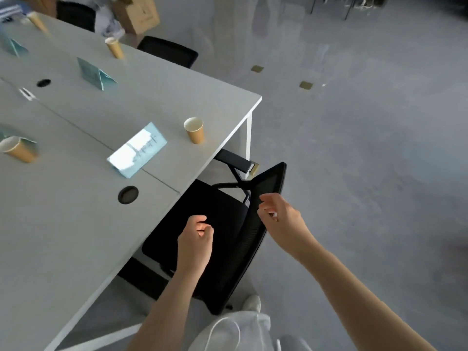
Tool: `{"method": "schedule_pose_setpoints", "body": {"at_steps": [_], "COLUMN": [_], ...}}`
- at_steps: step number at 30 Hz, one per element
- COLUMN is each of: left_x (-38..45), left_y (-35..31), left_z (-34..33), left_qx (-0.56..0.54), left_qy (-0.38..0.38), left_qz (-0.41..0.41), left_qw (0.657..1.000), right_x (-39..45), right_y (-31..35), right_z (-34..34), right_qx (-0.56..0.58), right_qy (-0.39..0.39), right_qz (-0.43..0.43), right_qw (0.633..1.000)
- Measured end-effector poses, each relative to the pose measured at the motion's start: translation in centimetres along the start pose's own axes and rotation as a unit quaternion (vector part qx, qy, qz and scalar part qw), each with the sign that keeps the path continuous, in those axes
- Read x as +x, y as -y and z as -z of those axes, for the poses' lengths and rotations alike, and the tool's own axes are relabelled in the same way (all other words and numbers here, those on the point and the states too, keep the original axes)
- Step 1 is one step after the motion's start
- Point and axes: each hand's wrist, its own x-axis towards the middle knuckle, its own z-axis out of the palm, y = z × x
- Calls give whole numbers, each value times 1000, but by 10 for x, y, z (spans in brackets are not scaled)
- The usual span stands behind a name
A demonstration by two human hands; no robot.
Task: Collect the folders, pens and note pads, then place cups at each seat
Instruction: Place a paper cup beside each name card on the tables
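Here the long grey laminate table [76, 224] carries four brown paper cups, the nearest [194, 129] upright by its corner; no folders, pens or note pads show. The black mesh office chair [228, 236] sits partly tucked beneath. Left hand [196, 239] and right hand [278, 214] hover over it, fingers loosely curled, holding nothing. Probably best: check each seat has a cup.

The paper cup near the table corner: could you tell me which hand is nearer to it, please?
Left. The left hand hovers over the black chair seat, just below the paper cup. The right hand, by the chair's backrest, is farther right, away from the table.
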Motion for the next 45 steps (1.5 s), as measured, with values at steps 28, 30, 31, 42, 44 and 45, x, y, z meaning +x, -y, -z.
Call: {"method": "schedule_pose_setpoints", "body": {"at_steps": [28, 30, 31, 42, 44, 45], "left_x": [168, 201, 215, 343, 345, 346], "left_y": [-86, -73, -68, 26, 45, 54], "left_z": [-88, -77, -73, -47, -46, -46], "left_qx": [-27, -18, -12, 152, 216, 247], "left_qy": [-265, -262, -264, -251, -230, -217], "left_qz": [170, 182, 189, 206, 188, 181], "left_qw": [949, 948, 946, 934, 930, 927], "right_x": [327, 352, 363, 467, 473, 477], "right_y": [28, 38, 41, 61, 59, 59], "right_z": [25, 6, -3, -125, -136, -143], "right_qx": [-72, -61, -56, -90, -87, -87], "right_qy": [246, 242, 245, 254, 242, 235], "right_qz": [108, 95, 87, 78, 99, 111], "right_qw": [960, 964, 964, 960, 961, 962]}}
